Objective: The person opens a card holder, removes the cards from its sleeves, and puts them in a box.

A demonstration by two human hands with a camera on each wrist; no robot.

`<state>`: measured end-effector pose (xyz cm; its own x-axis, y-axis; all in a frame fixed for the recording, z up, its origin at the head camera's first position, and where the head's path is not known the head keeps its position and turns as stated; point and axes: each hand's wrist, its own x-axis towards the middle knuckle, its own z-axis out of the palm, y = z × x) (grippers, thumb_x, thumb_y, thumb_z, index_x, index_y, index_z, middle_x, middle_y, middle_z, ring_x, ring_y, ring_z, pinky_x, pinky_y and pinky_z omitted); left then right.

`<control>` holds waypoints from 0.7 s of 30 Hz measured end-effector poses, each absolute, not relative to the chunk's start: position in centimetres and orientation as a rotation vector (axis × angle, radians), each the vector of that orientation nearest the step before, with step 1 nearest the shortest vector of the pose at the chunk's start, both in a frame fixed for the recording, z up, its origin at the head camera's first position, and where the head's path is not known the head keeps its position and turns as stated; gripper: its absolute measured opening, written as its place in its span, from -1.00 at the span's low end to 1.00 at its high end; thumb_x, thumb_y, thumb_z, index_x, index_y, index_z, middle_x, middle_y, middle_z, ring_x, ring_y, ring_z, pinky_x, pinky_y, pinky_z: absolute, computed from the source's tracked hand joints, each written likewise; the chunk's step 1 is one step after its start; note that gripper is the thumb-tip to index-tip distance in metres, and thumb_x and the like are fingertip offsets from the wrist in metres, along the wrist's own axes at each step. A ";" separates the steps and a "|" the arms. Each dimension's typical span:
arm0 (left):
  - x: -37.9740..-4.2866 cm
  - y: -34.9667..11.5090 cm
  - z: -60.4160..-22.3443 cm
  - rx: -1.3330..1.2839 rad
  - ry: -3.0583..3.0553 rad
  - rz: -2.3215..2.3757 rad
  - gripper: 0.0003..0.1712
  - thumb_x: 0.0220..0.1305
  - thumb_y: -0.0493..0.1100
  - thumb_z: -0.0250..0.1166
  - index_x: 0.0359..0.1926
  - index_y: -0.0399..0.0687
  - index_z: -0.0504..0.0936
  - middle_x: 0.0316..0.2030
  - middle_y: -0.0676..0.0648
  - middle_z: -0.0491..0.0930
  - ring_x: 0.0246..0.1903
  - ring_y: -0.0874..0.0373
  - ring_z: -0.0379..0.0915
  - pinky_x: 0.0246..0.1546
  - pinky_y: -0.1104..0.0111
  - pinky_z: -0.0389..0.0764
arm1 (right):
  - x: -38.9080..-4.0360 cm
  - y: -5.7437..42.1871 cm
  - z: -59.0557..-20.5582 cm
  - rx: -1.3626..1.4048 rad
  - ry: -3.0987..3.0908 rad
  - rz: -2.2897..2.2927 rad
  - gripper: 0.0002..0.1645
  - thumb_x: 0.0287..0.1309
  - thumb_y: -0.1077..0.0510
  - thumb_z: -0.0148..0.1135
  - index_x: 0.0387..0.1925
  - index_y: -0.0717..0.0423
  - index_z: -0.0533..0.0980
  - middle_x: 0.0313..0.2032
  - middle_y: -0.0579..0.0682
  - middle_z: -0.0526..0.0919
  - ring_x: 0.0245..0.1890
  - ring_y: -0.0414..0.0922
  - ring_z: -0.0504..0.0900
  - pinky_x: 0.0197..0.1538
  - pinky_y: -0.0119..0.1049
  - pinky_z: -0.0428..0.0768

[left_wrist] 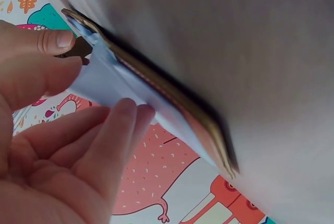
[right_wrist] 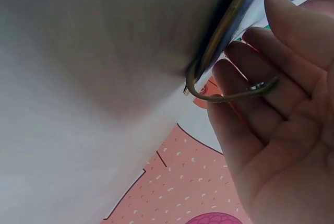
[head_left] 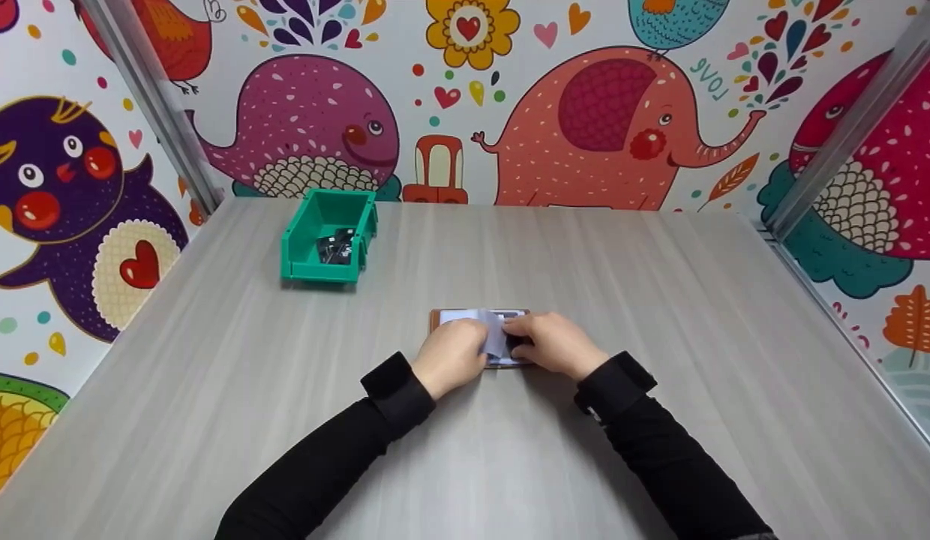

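Observation:
A small brown-covered booklet [head_left: 435, 320] lies open on the table, its pale pages [left_wrist: 107, 83] partly lifted in the middle. My left hand [head_left: 456, 349] pinches a raised page, with its fingers [left_wrist: 125, 112] against the sheet in the left wrist view. From the right side my right hand [head_left: 556, 343] reaches over the booklet's end, fingertips at the pages. In the right wrist view its thumb and relaxed fingers [right_wrist: 255, 114] are spread apart. A curved strap [right_wrist: 229, 97] with a shiny snap sticks out from the cover in front of those fingers.
A green open-front bin [head_left: 320, 271] stands at the back left, with several small dark packets [head_left: 337, 246] inside. Wood-patterned table [head_left: 660, 285] surrounds the booklet. Walls printed with cartoon animals [head_left: 600, 142] and metal posts [head_left: 847, 127] enclose the back and sides.

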<state>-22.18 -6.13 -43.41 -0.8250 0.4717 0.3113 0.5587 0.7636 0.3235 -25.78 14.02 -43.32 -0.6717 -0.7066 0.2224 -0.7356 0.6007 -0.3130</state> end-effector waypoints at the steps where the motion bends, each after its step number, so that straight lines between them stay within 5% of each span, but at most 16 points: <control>1: -22.2 -6.1 -43.4 -0.815 -2.743 -0.601 -0.67 -0.02 -0.40 0.35 -0.66 -0.10 0.36 -0.61 -0.02 0.42 -0.57 0.14 0.26 -0.44 0.14 0.50 | -25.8 14.0 -43.3 1.228 -2.742 0.587 -0.57 0.00 0.35 0.41 0.00 0.25 0.66 -0.01 0.12 0.70 0.00 0.09 0.65 0.04 -0.05 0.58; 21: -22.0 -6.1 -43.4 -0.764 -2.745 -0.615 -0.83 0.02 -0.38 0.32 -0.48 -0.16 0.46 -0.51 -0.12 0.56 -0.47 -0.02 0.54 -0.40 0.10 0.53 | -26.0 14.2 -42.0 1.075 -2.650 0.603 -0.50 0.06 0.31 0.44 0.09 0.31 0.59 0.06 0.21 0.65 0.06 0.13 0.61 0.12 0.00 0.53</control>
